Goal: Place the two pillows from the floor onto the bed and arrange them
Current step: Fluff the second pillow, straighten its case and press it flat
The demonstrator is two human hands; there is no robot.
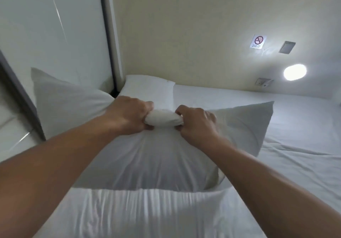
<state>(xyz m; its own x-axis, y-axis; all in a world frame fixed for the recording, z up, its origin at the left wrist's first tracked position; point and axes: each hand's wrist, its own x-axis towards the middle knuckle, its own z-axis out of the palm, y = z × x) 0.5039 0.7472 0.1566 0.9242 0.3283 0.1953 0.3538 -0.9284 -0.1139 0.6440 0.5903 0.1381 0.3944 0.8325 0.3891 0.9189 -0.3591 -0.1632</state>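
Pillow (140, 156) hangs below both hands' grip (top edge bunched)

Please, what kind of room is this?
Probably a hotel or hostel bedroom: a white-sheeted bed in a corner, a no-smoking sign on the wall, and a lit wall lamp beside it.
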